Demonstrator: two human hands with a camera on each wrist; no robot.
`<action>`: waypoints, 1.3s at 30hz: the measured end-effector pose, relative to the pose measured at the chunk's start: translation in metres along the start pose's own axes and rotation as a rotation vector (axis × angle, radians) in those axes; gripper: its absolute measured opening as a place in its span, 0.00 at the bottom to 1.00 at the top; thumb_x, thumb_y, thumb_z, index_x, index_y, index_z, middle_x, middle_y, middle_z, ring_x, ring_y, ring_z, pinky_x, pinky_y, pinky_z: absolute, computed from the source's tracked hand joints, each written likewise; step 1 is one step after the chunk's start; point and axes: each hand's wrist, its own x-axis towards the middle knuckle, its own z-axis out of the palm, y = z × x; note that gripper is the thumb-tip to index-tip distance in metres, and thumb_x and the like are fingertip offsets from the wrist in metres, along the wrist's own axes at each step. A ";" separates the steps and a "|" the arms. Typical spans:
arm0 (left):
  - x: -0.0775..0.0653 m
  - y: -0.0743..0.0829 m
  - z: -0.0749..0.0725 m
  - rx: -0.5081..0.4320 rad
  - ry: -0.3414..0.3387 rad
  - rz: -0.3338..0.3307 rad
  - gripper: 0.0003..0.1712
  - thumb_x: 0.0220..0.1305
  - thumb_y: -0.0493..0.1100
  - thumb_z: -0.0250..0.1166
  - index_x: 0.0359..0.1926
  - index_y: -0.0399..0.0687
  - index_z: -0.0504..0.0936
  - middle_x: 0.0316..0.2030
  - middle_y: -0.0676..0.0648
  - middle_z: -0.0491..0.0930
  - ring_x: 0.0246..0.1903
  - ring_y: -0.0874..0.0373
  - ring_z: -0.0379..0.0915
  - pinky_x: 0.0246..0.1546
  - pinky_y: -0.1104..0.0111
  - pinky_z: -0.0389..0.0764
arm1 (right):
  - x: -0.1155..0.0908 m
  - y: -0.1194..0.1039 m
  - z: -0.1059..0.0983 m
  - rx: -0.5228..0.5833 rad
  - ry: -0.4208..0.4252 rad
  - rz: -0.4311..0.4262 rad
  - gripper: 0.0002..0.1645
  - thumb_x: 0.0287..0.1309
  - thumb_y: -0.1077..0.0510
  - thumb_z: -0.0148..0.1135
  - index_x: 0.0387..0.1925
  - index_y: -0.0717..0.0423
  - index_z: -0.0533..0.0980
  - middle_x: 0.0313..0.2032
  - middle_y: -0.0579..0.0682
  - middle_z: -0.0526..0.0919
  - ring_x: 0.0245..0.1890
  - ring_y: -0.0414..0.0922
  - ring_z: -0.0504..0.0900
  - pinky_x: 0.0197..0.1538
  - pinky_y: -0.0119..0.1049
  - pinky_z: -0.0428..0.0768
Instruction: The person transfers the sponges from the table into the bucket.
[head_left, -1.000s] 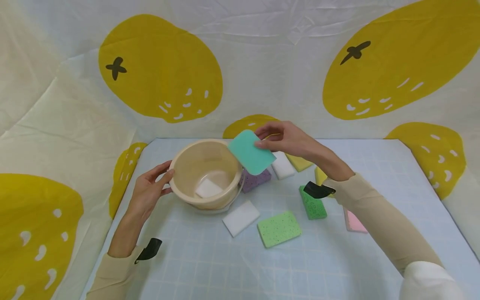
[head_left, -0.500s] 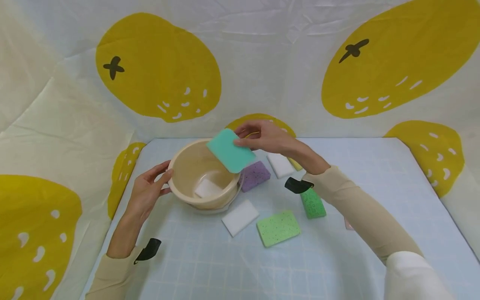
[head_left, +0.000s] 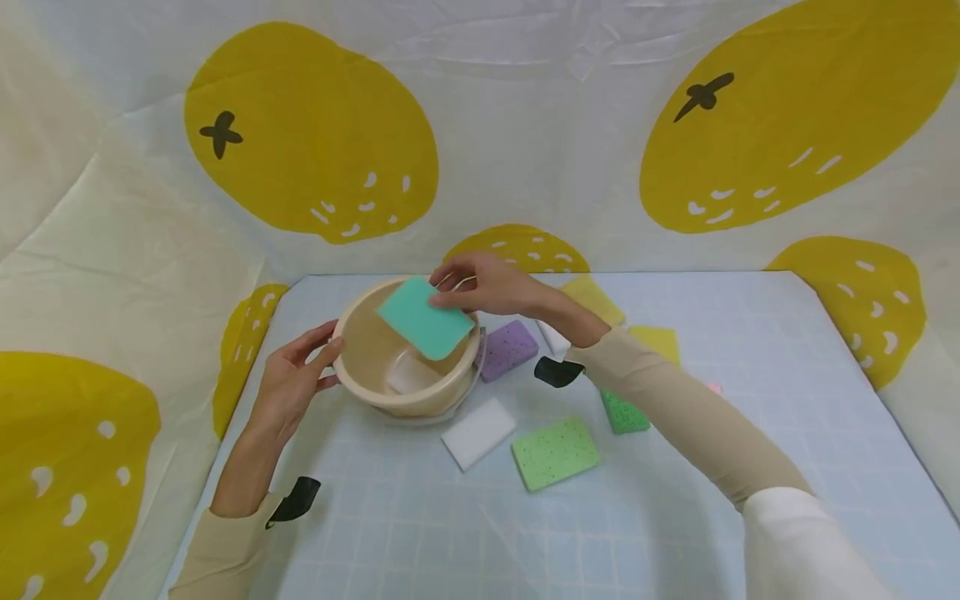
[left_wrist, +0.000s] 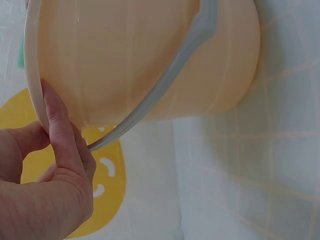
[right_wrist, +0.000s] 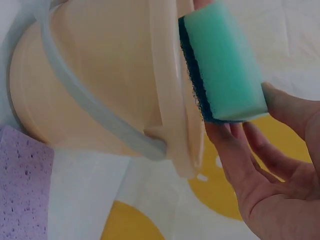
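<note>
A cream bucket (head_left: 360, 379) with a pale grey handle (left_wrist: 165, 82) stands on the table at left of centre. My left hand (head_left: 292, 379) pinches its rim on the left side, thumb inside and fingers outside. Over the bucket's mouth, my right hand (head_left: 487, 287) holds a turquoise sponge (head_left: 426, 318) by one edge between thumb and fingers. The right wrist view shows a dark blue scouring layer (right_wrist: 194, 70) on the sponge's underside, facing the bucket. Inside, on the bucket's floor, lies a white sponge (head_left: 408, 372), partly hidden by the turquoise one.
Right of the bucket lie a purple sponge (head_left: 508, 350), a white sponge (head_left: 478, 433), a light green sponge (head_left: 555, 454) and a darker green one (head_left: 624, 411). Yellow sponges (head_left: 592, 298) lie farther back. My right forearm (head_left: 675, 400) covers part of this group. A patterned curtain (head_left: 525, 125) hangs behind.
My right hand has carried the turquoise sponge leftward, from beside the bucket's right rim to over its opening. My left hand keeps its grip on the rim.
</note>
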 end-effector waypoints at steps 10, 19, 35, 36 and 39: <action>-0.001 0.000 0.000 -0.021 -0.001 -0.003 0.37 0.71 0.54 0.67 0.74 0.44 0.70 0.70 0.42 0.69 0.47 0.62 0.77 0.42 0.72 0.86 | 0.021 0.004 0.027 -0.121 -0.103 -0.076 0.20 0.67 0.59 0.68 0.57 0.64 0.78 0.51 0.56 0.83 0.53 0.47 0.82 0.58 0.32 0.80; 0.000 -0.001 0.000 0.001 -0.005 -0.004 0.37 0.72 0.54 0.65 0.75 0.45 0.69 0.72 0.41 0.67 0.46 0.64 0.76 0.42 0.72 0.86 | 0.033 0.006 0.046 -0.211 -0.194 -0.075 0.20 0.68 0.63 0.67 0.57 0.68 0.75 0.55 0.61 0.80 0.55 0.51 0.81 0.58 0.31 0.80; 0.000 0.000 0.000 0.013 -0.002 -0.015 0.37 0.71 0.55 0.66 0.74 0.47 0.70 0.71 0.42 0.69 0.47 0.63 0.76 0.42 0.73 0.86 | 0.047 0.008 0.072 -0.446 -0.299 -0.060 0.17 0.66 0.65 0.66 0.52 0.70 0.76 0.52 0.62 0.81 0.55 0.52 0.82 0.56 0.27 0.77; 0.000 0.000 0.000 0.016 0.000 -0.018 0.37 0.71 0.56 0.66 0.74 0.47 0.70 0.72 0.42 0.68 0.47 0.62 0.76 0.42 0.73 0.86 | 0.047 0.008 0.074 -0.436 -0.309 -0.042 0.16 0.66 0.65 0.65 0.52 0.71 0.75 0.53 0.63 0.80 0.55 0.53 0.81 0.56 0.27 0.77; 0.000 0.000 0.001 0.024 0.002 -0.024 0.36 0.71 0.56 0.66 0.75 0.48 0.70 0.72 0.43 0.68 0.49 0.62 0.75 0.42 0.73 0.86 | 0.049 0.010 0.078 -0.454 -0.331 -0.001 0.16 0.67 0.66 0.64 0.53 0.71 0.75 0.54 0.63 0.78 0.57 0.53 0.79 0.57 0.28 0.77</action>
